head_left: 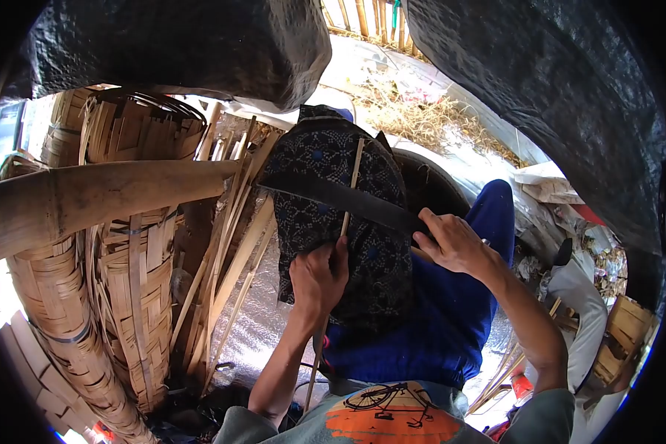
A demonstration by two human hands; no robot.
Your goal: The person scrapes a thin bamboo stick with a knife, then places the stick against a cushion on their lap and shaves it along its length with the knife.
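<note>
My left hand [320, 279] is closed around a thin bamboo strip [354, 172], which stands up from the fist and also runs down below it past my forearm. In my right hand [453, 240] is a long dark knife [340, 200]. Its blade reaches leftward across the strip, above my left fist, and seems to touch it. The knife's handle is mostly covered by my fingers. Under both lies a dark patterned cloth [377, 285], spread over my lap and blue trousers [451, 311].
A thick bamboo pole [111, 200] juts in from the left. Tall woven bamboo baskets [144, 296] and several loose strips [226, 237] stand beside it. Black plastic sheeting [547, 74] hangs overhead. Straw [414, 111] lies ahead, and wooden pieces [623, 340] are at the right.
</note>
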